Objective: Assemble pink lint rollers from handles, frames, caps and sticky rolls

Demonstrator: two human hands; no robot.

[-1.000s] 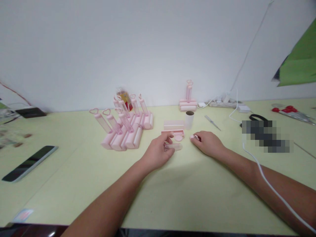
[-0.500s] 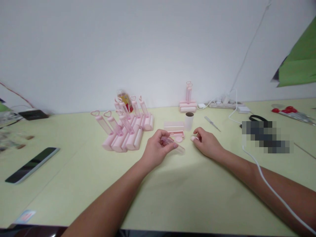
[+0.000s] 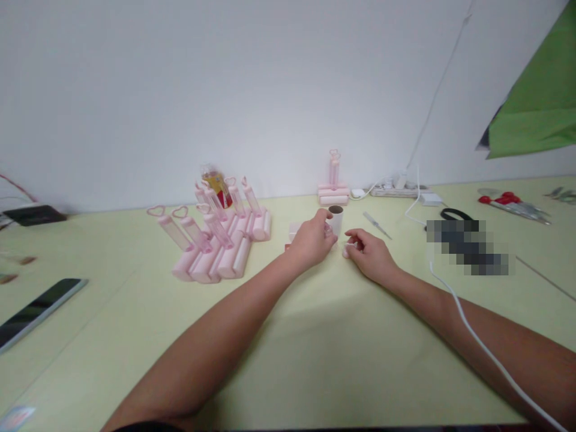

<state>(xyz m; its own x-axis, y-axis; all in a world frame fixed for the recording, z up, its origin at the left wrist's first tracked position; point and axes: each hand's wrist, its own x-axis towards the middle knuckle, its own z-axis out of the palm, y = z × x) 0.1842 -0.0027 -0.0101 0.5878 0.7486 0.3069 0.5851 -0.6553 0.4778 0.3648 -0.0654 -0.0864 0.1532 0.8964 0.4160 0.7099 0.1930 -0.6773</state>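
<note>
My left hand is closed round a clear pink plastic tube, most of it hidden by the fingers. Just to its right, my right hand pinches a small pale pink piece whose exact kind I cannot make out. Behind the left hand stands an upright white roll with a brown core. A pale pink case part lies partly covered by that hand. Farther left are several pink lint rollers with clear handles and heart-shaped loops.
Another pink lint roller stands by the wall. A thin pointed tool lies to the right of the roll. Farther right are a power strip, a white cable and red-handled scissors. A phone lies at left.
My left hand has moved right and away from me with the clear tube, now covering much of the case parts. My right hand stays nearly in place. The view has shifted slightly.
</note>
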